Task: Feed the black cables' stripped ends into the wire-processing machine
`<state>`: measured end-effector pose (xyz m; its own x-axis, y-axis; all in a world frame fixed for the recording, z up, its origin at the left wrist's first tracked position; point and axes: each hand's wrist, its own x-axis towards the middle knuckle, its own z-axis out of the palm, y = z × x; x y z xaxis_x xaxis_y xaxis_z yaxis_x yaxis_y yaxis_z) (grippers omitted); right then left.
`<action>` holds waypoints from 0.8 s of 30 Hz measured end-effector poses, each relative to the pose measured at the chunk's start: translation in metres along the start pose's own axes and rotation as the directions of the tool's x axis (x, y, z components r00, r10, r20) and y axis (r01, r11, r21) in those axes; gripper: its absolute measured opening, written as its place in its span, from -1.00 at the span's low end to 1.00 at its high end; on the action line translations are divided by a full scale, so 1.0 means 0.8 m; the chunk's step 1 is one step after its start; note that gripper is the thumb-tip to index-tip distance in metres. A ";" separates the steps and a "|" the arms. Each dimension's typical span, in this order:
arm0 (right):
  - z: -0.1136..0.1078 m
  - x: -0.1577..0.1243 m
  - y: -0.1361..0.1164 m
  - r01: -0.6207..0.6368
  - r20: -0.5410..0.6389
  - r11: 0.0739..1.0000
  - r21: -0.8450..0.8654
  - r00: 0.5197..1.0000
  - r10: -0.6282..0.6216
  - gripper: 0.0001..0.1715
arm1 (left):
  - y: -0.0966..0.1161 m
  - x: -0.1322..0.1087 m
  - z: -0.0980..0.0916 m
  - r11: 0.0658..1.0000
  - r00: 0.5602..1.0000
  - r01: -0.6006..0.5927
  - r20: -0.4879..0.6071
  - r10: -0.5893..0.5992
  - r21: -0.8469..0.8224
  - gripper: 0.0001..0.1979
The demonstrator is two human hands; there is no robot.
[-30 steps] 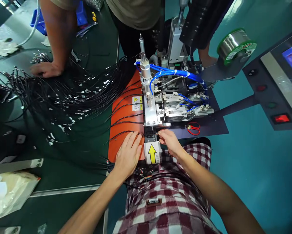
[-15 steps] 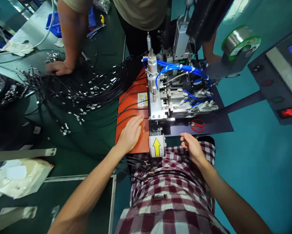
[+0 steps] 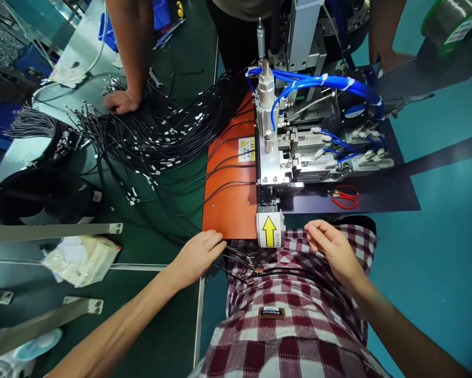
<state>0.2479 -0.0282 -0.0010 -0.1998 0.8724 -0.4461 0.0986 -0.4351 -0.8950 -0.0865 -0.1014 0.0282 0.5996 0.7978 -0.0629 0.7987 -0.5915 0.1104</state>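
My left hand (image 3: 198,254) lies at the near edge of the orange plate (image 3: 228,210), fingers pressed together on thin black wires (image 3: 236,257) that run off the plate toward my checked shirt. My right hand (image 3: 332,244) hovers just right of the white cylinder with the yellow arrow (image 3: 269,231), fingers curled in a pinch; what they hold is too small to make out. Behind the arrow stands the small metal machine (image 3: 283,157) with blue hoses. Several black wires cross the orange plate into its left side.
A big fan of black wires with metal ends (image 3: 160,136) covers the green table at left, where another person's hand (image 3: 119,100) rests. Red-handled snips (image 3: 344,197) lie on the dark base plate. A plastic bag (image 3: 82,257) and metal bars (image 3: 50,231) lie near left.
Both my hands have drawn back from the machine's front slot toward my body. The left slid off the orange plate to its near edge; the right moved right of the arrow cylinder.
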 end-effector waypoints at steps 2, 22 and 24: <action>0.009 -0.007 -0.001 0.016 0.092 0.996 -0.090 0.996 -0.008 -0.72 | -0.004 -0.008 -0.003 0.996 0.999 0.002 -0.038 -0.006 -0.095 -0.76; 0.022 -0.023 0.019 0.156 0.407 0.888 -0.433 0.913 0.038 -0.77 | -0.001 0.018 -0.002 0.999 0.987 0.054 0.152 -0.054 0.005 -0.75; 0.020 -0.022 0.013 0.136 0.400 0.901 -0.413 0.915 0.045 -0.76 | -0.005 0.017 -0.010 0.986 0.989 0.081 0.131 -0.062 -0.145 -0.78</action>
<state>0.2369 -0.0518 -0.0023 -0.5684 0.6897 -0.4486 0.4641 -0.1814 -0.8670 -0.0824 -0.0874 0.0349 0.5502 0.8110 -0.1988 0.8289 -0.5015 0.2478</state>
